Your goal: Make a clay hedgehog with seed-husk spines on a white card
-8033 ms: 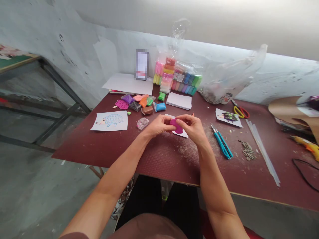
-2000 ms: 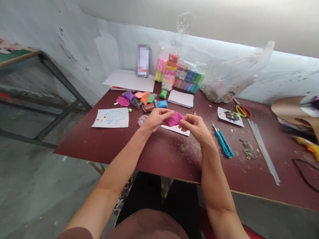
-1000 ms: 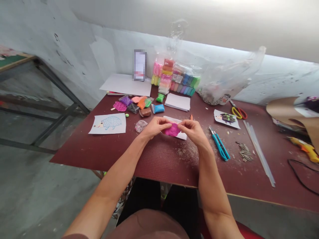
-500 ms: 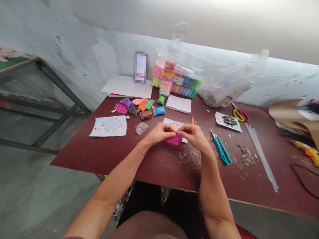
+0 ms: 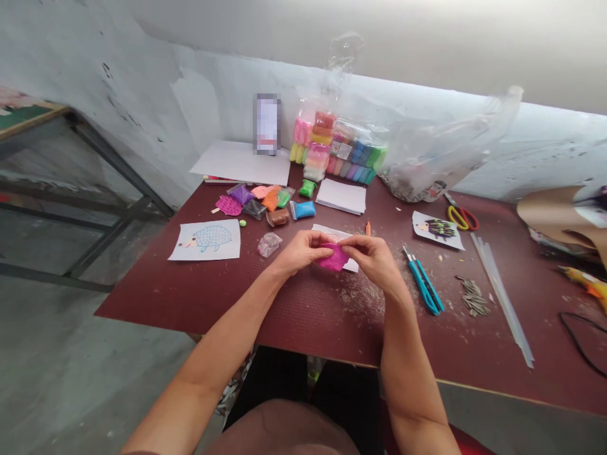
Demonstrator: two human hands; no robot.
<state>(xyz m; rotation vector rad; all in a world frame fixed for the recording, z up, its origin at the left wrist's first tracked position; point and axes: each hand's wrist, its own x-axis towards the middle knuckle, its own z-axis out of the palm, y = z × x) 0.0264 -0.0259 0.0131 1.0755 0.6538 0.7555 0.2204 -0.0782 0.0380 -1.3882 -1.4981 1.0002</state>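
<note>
A flattened magenta clay piece is pinched between both hands above the table. My left hand grips its left edge, and my right hand holds its upper right edge with thumb and fingertips. Partly hidden behind the hands lies a white card with a reddish drawing. An orange crayon-like stick lies just beyond my right hand. Left of my left hand rests a crumpled clear wrapper. Farther left is a card with a blue hedgehog drawing.
Colored clay packets, white paper and bagged clay stand toward the wall. At right are a teal cutter, scissors, a hedgehog card, seed-like bits, translucent sticks and a yellow glue gun.
The magenta piece looks flatter and more spread out, and its upper part now shows between the hands. The fingers have shifted slightly along its edge. The view has moved a little.
</note>
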